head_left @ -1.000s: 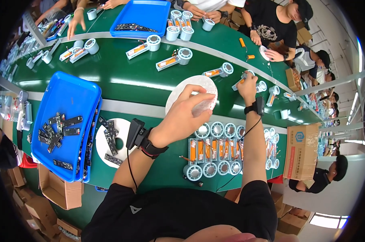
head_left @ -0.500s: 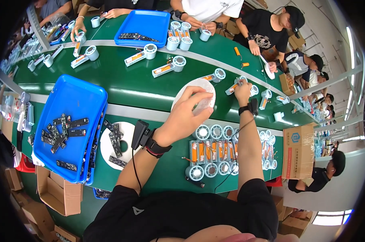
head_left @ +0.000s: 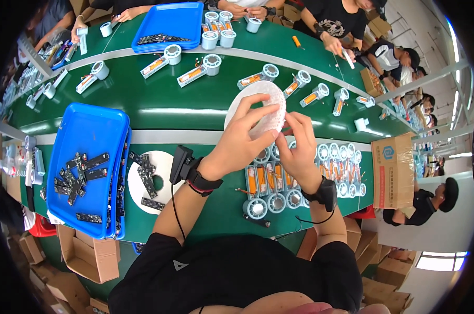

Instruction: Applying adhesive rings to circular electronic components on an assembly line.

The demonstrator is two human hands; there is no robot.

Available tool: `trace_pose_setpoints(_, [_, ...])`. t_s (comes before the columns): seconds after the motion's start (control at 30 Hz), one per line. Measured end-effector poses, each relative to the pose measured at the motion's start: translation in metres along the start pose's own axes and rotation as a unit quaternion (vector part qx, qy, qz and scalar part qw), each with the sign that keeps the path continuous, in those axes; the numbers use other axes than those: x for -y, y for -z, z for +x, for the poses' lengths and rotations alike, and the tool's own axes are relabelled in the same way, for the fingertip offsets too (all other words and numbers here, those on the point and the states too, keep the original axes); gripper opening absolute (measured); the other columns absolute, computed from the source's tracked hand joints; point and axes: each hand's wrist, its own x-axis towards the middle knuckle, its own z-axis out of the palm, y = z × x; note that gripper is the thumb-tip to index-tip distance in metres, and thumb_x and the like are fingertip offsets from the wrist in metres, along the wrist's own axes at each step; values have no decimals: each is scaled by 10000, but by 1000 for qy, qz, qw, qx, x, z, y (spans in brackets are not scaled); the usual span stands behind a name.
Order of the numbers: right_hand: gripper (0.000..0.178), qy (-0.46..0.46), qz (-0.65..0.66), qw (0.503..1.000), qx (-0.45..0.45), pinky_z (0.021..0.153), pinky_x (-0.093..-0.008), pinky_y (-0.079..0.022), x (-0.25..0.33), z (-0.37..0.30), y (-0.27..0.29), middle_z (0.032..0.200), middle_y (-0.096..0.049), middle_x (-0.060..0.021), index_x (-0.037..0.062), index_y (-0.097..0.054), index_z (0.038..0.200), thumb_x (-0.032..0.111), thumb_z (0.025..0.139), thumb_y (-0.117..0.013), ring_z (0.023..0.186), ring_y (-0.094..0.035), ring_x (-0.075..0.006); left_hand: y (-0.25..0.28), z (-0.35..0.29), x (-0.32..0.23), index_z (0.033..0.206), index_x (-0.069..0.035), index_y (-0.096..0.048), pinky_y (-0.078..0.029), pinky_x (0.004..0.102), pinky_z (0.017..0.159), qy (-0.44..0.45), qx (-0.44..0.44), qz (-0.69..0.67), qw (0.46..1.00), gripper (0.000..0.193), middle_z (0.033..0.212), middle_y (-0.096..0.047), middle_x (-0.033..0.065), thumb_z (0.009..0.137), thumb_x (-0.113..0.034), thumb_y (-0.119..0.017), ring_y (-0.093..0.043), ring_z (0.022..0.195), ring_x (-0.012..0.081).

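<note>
My left hand [head_left: 246, 131] grips a white disc-shaped roll [head_left: 240, 104] with a dotted rim, fingers curled through its middle and over its side. My right hand [head_left: 299, 145] is at the roll's right edge, thumb and fingertips pinched together against the rim. Whatever lies between those fingertips is too small to make out. Below both hands stand rows of light-blue round-ended housings [head_left: 276, 203] with orange cells inside, partly hidden by my right hand. Similar housings [head_left: 297, 82] lie on the green belt [head_left: 184, 119] beyond the roll.
On the left, stacked blue trays [head_left: 87, 136] hold black circuit boards [head_left: 79, 180]. More boards lie on a white disc [head_left: 137, 192] beside them. A cardboard box [head_left: 393, 172] stands at the table's right end. Across the belt, people work near another blue tray [head_left: 169, 23].
My right hand has come back from a housing on the belt to the edge of the roll. The left hand still holds the roll, now turned to show more rim. The view has shifted slightly.
</note>
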Motion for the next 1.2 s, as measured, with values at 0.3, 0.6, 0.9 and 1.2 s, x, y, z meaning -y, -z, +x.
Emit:
trace_pose_setpoints(0.3, [397,-35,60,998,-8,694,-279,-570,13,-12,8,1174,-603,-166,-30,-641,1248,-89,863,-714,903,-674,-187,-5,1,9,1363,-60,-655,-500,396,1036,-59,29,123,990,419,1487,-473,137,949,-113,-681,-568,1309,287])
trace_pose_setpoints(0.6, [194,-215,244,944,59,731,-237,-540,-9,-19,17,1105,-643,-93,-23,-653,1035,-69,879,-759,890,-648,-107,-6,-1,22,1331,-51,-670,-567,392,918,-22,68,135,988,396,1437,-519,151,939,-110,-669,-644,1180,315])
trace_pose_setpoints(0.9, [305,-233,330,915,-7,689,-217,-512,-4,-18,0,1040,-694,-100,33,-574,1140,-89,904,-723,801,-634,-81,0,3,20,1303,-50,-693,-573,341,868,29,58,89,994,358,1403,-552,127,953,-119,-663,-648,1151,266])
trace_pose_setpoints(1.2, [282,-207,498,809,-235,496,-213,-358,-68,16,35,904,-696,-88,69,-538,1221,11,975,-663,594,-515,-84,29,5,36,1294,-48,-697,-562,322,864,15,-70,151,986,353,1375,-559,124,945,-72,-657,-645,1138,246])
